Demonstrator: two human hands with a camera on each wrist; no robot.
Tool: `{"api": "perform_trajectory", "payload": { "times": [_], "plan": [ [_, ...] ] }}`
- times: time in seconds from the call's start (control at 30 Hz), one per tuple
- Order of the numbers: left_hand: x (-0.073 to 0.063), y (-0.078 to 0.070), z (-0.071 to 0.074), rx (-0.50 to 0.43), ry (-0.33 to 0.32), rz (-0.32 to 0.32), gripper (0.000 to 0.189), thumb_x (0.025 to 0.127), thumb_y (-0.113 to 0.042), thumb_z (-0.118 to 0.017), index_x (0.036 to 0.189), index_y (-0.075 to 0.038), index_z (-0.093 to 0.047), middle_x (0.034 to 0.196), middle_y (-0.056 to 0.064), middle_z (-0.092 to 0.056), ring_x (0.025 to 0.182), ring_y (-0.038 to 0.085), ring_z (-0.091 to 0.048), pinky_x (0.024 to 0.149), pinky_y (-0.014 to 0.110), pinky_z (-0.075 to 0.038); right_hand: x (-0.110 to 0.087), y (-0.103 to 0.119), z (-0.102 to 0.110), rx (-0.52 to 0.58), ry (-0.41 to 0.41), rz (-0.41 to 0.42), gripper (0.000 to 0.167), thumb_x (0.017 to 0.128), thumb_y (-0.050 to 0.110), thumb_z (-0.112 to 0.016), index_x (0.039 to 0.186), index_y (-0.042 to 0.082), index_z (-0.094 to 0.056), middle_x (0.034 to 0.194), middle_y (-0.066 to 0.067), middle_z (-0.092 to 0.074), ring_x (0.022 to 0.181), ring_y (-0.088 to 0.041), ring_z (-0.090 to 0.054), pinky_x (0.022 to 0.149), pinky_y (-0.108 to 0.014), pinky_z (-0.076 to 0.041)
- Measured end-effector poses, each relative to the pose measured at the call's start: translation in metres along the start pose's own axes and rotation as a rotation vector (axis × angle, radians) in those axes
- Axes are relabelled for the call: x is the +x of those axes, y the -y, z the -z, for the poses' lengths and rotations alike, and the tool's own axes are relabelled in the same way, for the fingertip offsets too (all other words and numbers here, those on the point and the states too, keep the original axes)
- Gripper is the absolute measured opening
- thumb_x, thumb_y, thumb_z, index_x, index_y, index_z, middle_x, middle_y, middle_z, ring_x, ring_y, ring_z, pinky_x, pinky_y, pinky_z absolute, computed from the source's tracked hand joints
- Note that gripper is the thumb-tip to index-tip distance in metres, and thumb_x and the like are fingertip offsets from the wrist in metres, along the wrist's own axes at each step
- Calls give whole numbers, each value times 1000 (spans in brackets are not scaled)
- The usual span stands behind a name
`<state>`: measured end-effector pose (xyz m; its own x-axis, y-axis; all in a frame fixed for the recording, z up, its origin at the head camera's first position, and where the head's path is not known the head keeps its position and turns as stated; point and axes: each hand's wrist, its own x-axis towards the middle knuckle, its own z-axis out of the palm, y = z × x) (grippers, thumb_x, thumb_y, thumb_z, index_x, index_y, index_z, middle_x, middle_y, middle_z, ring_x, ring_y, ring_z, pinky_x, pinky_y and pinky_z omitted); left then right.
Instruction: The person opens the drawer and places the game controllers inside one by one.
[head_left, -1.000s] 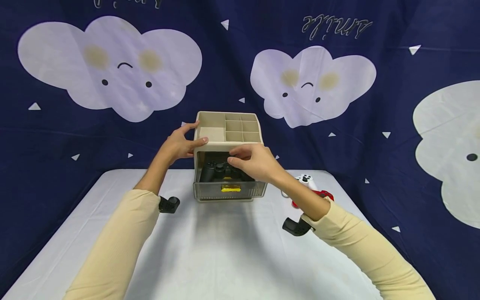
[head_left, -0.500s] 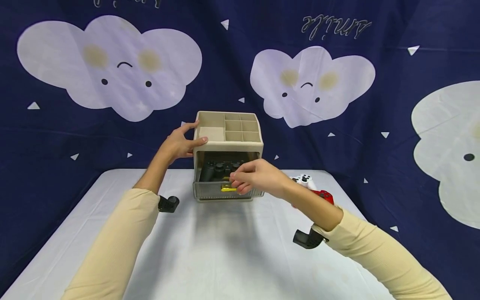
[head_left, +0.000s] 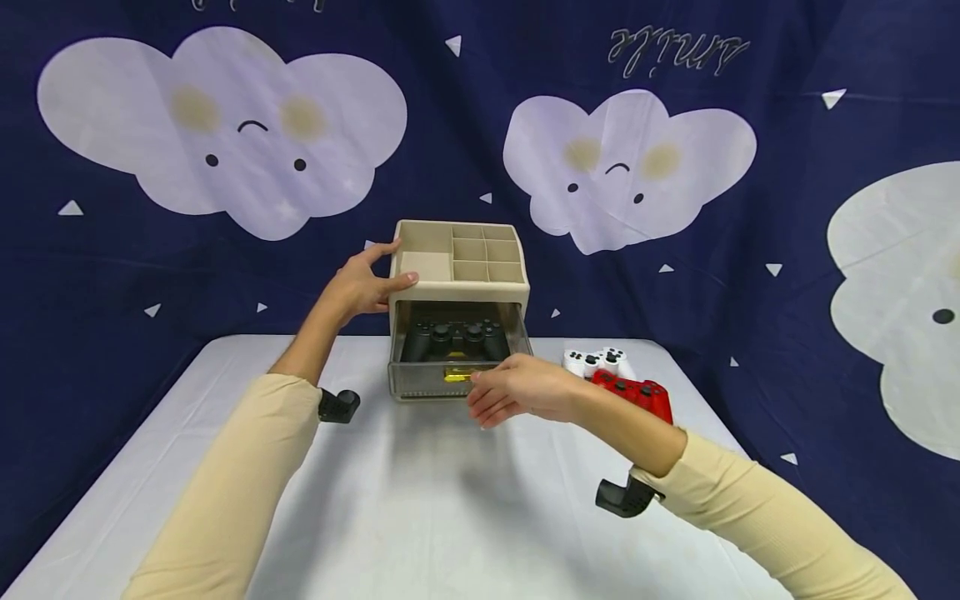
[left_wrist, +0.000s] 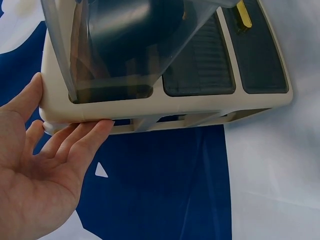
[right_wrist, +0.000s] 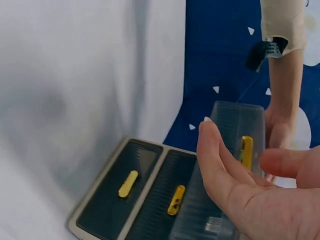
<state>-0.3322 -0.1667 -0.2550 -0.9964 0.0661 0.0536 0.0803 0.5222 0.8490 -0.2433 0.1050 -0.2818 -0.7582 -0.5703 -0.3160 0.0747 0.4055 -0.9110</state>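
Observation:
A beige desktop storage box [head_left: 471, 293] with a divided top stands at the table's back. Its top drawer [head_left: 420, 380], clear grey with a gold handle [head_left: 456, 375], is pulled out. Inside lies a black game controller [head_left: 457, 340]. My left hand [head_left: 356, 287] grips the box's upper left side, thumb on the top edge. In the left wrist view, its fingers [left_wrist: 82, 142] press along the side wall. My right hand [head_left: 525, 389] is just in front of the drawer's right part, near the handle, fingers loosely extended and thumb apart in the right wrist view, holding nothing.
Right of the box lie a white game controller [head_left: 596, 362] and a red game controller [head_left: 637, 393] on the white-covered table [head_left: 390, 517]. Two lower drawers [right_wrist: 142, 175] with gold handles are shut. A dark blue cloud-print curtain [head_left: 450, 125] hangs close behind.
My right hand has moved from above the black controller down past the drawer front, and its fingers have loosened. The whole black controller now shows. My left hand stays put.

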Motion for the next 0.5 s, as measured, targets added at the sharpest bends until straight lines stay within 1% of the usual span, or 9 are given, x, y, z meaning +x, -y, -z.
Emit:
{"api": "perform_trajectory", "payload": {
  "times": [0.13, 0.3, 0.4, 0.5],
  "plan": [
    [0, -2, -1, -1, 2, -2, 82, 98, -39, -68, 163, -34, -20, 169, 16, -16, 130, 41, -57, 104, 49, -54, 1, -4, -1, 63, -43, -4, 44, 108, 22, -48, 118, -18, -63, 102, -19, -75, 84, -20, -74, 88, -38, -62],
    [-1, -3, 0, 2, -8, 5, 82, 98, -39, -68, 163, -34, -20, 169, 17, -18, 129, 41, -58, 103, 49, -54, 4, -6, -4, 153, -81, 2, 43, 109, 19, -47, 120, -19, -62, 96, -14, -75, 80, -17, -74, 85, -35, -63],
    [-1, -2, 0, 8, -7, 13, 82, 98, -38, -68, 163, -34, -19, 168, 18, -18, 129, 42, -58, 103, 49, -54, 5, -6, -6, 182, -93, 7, 41, 109, 16, -46, 120, -20, -62, 93, -11, -75, 78, -15, -74, 83, -32, -63],
    [-1, -2, 0, 7, -1, 13, 82, 98, -38, -68, 164, -34, -18, 168, 19, -18, 129, 42, -58, 104, 50, -54, 6, -7, -8, 202, -110, 12, 40, 108, 14, -46, 120, -20, -62, 94, -12, -76, 77, -15, -74, 81, -31, -63]
  ]
}}
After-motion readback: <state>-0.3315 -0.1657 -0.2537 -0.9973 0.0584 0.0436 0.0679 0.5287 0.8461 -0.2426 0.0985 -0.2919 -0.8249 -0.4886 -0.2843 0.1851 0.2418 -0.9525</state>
